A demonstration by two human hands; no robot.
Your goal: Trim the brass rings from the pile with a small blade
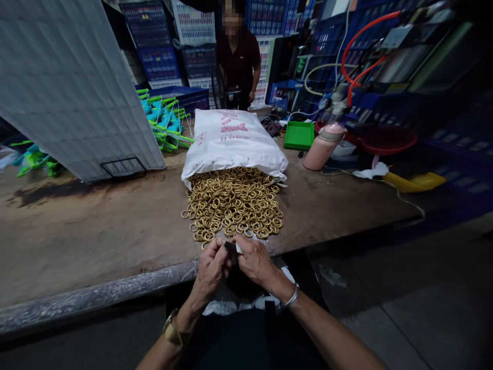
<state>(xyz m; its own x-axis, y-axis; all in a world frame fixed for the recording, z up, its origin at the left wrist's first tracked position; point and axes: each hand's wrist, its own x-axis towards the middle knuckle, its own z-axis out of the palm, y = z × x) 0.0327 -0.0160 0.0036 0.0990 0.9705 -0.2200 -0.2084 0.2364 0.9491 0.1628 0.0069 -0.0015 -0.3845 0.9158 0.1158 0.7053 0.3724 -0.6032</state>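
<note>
My left hand [211, 265] is closed, thumb and fingertips pinching a small dark piece [230, 247] whose kind I cannot make out. My right hand [257, 261] is closed at the other side of it, with a whitish bit [239, 248] showing by the forefinger. Both hands meet at the table's front edge. Just beyond the fingertips spreads a heap of brass-coloured rings [234, 203]. It spills from the mouth of a white woven sack [234, 141] with red print, lying on its side.
A brown table [115, 226] has a plastic-wrapped front edge. To the left stand a grey-white panel [77, 87] and green-and-blue plastic frames [165, 121]. At right are a green tray [299, 135], a pink bottle [322, 148] and red hoses [344, 56]. A person [239, 61] stands behind the table.
</note>
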